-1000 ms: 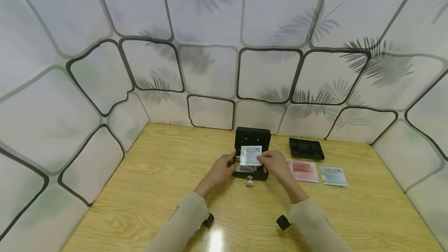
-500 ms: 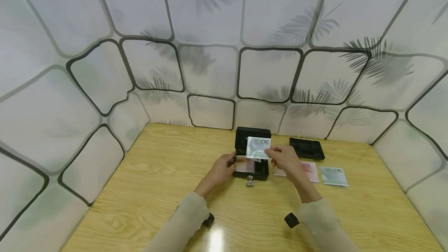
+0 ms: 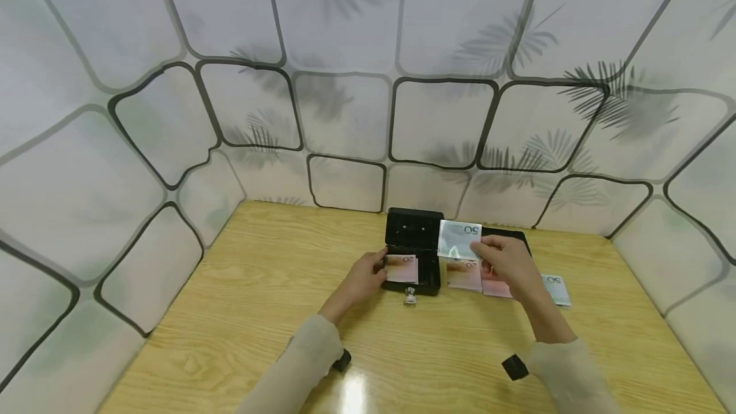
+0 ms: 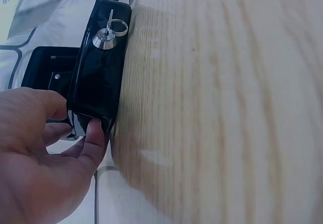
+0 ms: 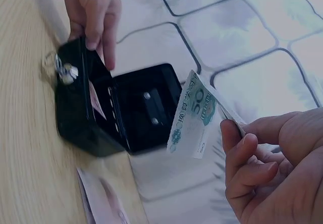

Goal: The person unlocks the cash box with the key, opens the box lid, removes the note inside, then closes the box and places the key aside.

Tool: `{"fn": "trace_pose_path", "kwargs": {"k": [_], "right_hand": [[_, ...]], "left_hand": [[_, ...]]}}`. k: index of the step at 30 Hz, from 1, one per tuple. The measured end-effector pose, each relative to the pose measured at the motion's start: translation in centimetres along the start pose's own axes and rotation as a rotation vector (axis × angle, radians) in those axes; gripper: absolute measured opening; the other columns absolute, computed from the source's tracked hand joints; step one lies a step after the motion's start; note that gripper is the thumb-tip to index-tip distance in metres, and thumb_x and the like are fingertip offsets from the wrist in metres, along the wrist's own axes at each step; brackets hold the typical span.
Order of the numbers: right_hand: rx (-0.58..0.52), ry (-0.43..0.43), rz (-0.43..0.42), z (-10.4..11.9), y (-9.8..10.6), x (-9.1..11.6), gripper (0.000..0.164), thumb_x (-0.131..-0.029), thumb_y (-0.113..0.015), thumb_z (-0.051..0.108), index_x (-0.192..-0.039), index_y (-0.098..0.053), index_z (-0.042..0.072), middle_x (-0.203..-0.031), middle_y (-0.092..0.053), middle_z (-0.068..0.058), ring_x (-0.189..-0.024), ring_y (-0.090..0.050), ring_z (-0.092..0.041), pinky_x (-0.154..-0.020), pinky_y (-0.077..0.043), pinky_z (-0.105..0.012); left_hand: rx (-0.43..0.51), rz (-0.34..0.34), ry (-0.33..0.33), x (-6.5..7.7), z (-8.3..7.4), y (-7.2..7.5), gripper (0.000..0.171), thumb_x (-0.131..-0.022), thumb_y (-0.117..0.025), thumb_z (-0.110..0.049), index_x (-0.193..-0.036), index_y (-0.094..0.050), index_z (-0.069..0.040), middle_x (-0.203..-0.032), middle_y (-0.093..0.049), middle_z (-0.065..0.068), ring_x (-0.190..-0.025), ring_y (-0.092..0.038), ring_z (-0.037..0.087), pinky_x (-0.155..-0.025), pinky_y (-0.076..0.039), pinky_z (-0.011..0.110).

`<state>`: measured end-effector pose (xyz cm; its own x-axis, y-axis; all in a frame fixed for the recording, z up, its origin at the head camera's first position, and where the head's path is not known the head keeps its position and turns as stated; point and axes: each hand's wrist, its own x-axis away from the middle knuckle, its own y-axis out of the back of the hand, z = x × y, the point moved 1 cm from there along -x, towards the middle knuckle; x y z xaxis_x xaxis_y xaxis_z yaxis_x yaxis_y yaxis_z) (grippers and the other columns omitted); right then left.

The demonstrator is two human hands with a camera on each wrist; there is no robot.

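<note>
A black cash box stands with its lid tilted up, a key with a ring in its front lock. My left hand grips the box's left end, fingers and thumb curled at its wall. In the box's left part lies a pinkish 20 banknote. To the right of the lid, my right hand pinches a green 50 banknote between thumb and fingers, above the table. The held note partly hides the black tray behind it.
Right of the box, a 20 banknote, a red banknote and a green 50 banknote lie in a row on the wooden table. A black compartment tray stands behind them. A patterned curtain surrounds the table.
My right hand has lifted the green 50 banknote out from over the box and carried it right, baring the 20 banknote inside. My left hand has stayed at the box.
</note>
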<state>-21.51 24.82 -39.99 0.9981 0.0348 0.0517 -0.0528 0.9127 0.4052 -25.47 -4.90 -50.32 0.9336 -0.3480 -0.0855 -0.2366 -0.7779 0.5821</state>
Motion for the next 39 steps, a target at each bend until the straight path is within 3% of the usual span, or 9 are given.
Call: {"fn": "trace_pose_path", "kwargs": {"k": [14, 21, 33, 39], "right_hand": [[0.066, 0.0, -0.046, -1.4, 5.2, 2.8, 0.046, -0.107, -0.06, 0.029, -0.125, -0.06, -0.013, -0.079, -0.06, -0.003, -0.065, -0.052, -0.012, -0.054, -0.041, -0.026], [0.084, -0.008, -0.034, -2.5, 6.4, 4.1, 0.035, -0.107, -0.06, 0.026, -0.11, -0.064, -0.009, -0.074, -0.056, -0.003, -0.06, -0.047, -0.013, -0.053, -0.04, -0.029], [0.122, -0.09, 0.041, -4.0, 6.1, 5.3, 0.036, -0.105, -0.062, 0.026, -0.114, -0.066, -0.01, -0.071, -0.053, -0.003, -0.061, -0.044, -0.013, -0.055, -0.039, -0.027], [0.112, -0.109, 0.086, -5.0, 4.8, 5.5, 0.03, -0.105, -0.063, 0.025, -0.103, -0.068, -0.005, -0.068, -0.052, -0.003, -0.058, -0.042, -0.012, -0.053, -0.038, -0.027]], "left_hand": [[0.012, 0.011, 0.01, 0.1, -0.3, 0.2, 0.054, -0.101, -0.058, -0.002, -0.153, -0.043, 0.005, -0.143, -0.052, 0.03, -0.132, -0.053, 0.038, -0.106, -0.045, 0.049], [0.004, 0.017, 0.026, 0.1, -0.1, 0.1, 0.055, -0.102, -0.057, -0.003, -0.154, -0.043, 0.003, -0.146, -0.05, 0.029, -0.134, -0.051, 0.039, -0.107, -0.045, 0.05], [0.014, 0.023, 0.033, 0.2, -0.3, 0.2, 0.055, -0.103, -0.057, -0.004, -0.155, -0.042, 0.003, -0.147, -0.049, 0.029, -0.137, -0.048, 0.04, -0.108, -0.043, 0.05], [0.012, 0.027, 0.043, 0.2, -0.2, 0.1, 0.055, -0.103, -0.058, -0.005, -0.156, -0.041, 0.001, -0.148, -0.049, 0.028, -0.138, -0.048, 0.039, -0.109, -0.043, 0.05]]}}
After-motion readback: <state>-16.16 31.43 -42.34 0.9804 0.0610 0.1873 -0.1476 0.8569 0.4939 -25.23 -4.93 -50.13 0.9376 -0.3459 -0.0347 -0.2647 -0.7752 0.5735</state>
